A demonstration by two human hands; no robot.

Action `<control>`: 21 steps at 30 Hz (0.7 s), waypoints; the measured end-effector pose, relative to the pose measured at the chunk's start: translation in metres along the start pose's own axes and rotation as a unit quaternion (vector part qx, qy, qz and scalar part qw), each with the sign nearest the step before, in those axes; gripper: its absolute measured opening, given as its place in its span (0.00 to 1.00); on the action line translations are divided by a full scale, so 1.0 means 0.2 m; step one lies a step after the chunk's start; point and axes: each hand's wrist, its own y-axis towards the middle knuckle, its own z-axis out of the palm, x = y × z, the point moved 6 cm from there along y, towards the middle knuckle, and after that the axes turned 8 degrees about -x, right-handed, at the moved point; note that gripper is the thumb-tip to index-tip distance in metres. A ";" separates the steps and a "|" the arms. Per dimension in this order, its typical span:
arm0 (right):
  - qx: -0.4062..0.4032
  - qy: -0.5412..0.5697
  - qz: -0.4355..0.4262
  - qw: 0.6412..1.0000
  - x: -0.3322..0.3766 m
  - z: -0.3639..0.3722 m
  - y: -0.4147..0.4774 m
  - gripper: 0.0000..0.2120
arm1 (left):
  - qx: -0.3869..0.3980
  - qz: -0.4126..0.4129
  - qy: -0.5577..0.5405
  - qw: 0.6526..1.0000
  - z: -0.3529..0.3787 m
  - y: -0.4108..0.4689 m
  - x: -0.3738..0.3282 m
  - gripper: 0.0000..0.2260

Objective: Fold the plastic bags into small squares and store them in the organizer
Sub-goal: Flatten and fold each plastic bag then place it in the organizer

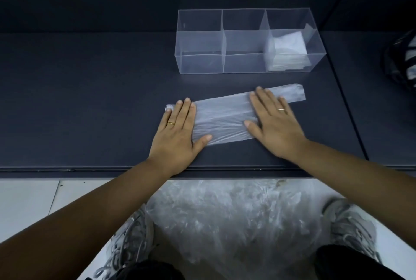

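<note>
1. Charcoal tabletop (90,99) carries all our work, and its matt face should keep thin film from skating about.
2. Crumpled clear bags (225,216) lie heaped on the floor below its near edge, between our shoes, so we judge that plenty of folding is left.
3. Our clear organizer (200,43) stands at the back of the tabletop, divided into compartments side by side.
4. One plastic bag (225,117) lies just in front of the organizer, flattened into a long strip running left to right on a slight slant. We expect it to be feather-light, limp and slippery, apt to trap air and spring open. The best hold is probably a pinch at the corners of one short end, while the other palm pins the strip.
5. Our left hand (177,131) and right hand (276,126) both lie flat with fingers straight, pressing the strip down near its two ends. Neither grips anything, and the right tip of the bag pokes out beyond the fingers.
6. Finished folded squares (288,52) sit stacked in the organizer's right compartment.
</note>
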 end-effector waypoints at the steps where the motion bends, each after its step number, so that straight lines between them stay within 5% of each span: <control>1: -0.005 -0.003 0.015 1.000 -0.07 -0.03 -0.02 0.34 | 0.008 -0.003 0.002 1.000 0.00 0.00 0.00 0.41; 4: -0.039 0.018 0.032 0.999 -0.18 -0.12 -0.07 0.33 | -0.012 0.010 -0.003 1.000 -0.06 -0.01 -0.02 0.41; 7: -0.057 0.118 -0.039 0.991 -0.13 -0.20 -0.11 0.22 | -0.085 0.086 -0.057 0.991 -0.15 -0.04 -0.11 0.35; 13: -0.055 0.131 -0.085 0.986 -0.05 -0.21 -0.13 0.03 | -0.054 0.129 -0.144 0.980 -0.13 -0.11 -0.22 0.28; 21: 0.079 0.248 0.010 0.965 -0.07 -0.27 -0.12 0.08 | -0.169 0.109 -0.183 0.962 -0.19 -0.06 -0.20 0.11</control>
